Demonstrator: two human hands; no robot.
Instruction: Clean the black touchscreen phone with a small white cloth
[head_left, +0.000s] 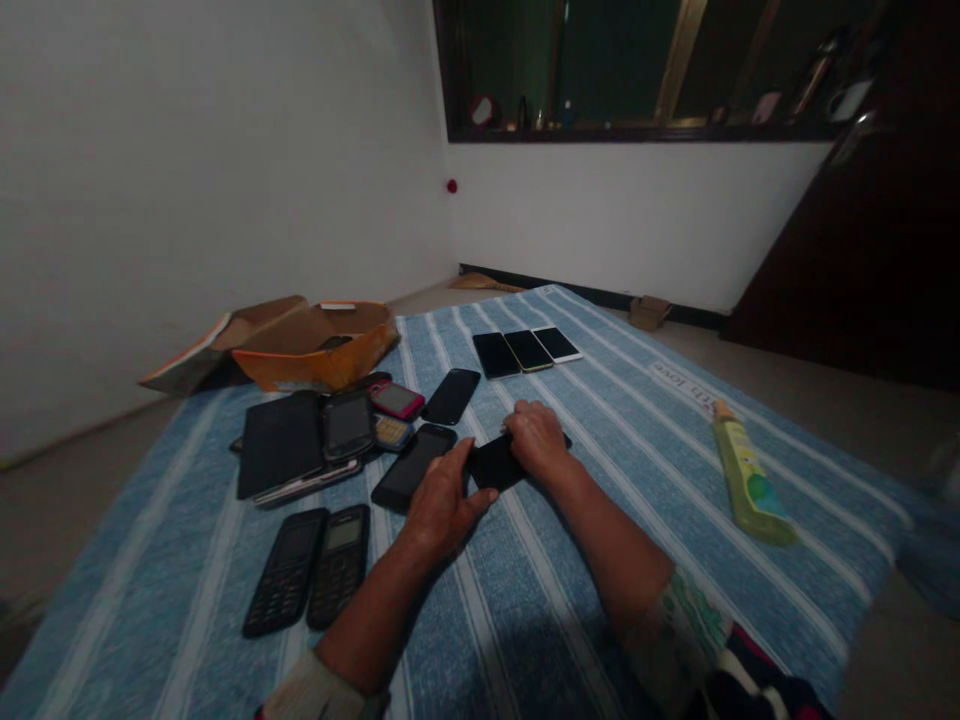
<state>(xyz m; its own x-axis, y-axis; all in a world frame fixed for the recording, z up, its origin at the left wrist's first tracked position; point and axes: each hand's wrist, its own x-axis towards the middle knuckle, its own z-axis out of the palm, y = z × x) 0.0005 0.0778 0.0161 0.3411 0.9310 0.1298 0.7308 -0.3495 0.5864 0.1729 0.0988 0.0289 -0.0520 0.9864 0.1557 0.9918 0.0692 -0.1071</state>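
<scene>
A black smartphone (495, 465) lies on the blue striped cloth (540, 600) between my hands. My left hand (442, 500) grips its near-left end, fingers curled round the edge. Over its far-right end sits my right hand (536, 438), fingers bent down on it. Just left of my left hand lies another black smartphone (409, 468). Beyond my hands, a row of three smartphones (526, 350) lies side by side on the cloth.
Two black keypad phones (311, 565) lie near left. A heap of phones and a black tablet (279, 440) sits further left, before an open orange cardboard box (315, 350). A yellow-green tube (746, 475) lies on the right. White walls and a dark door stand behind.
</scene>
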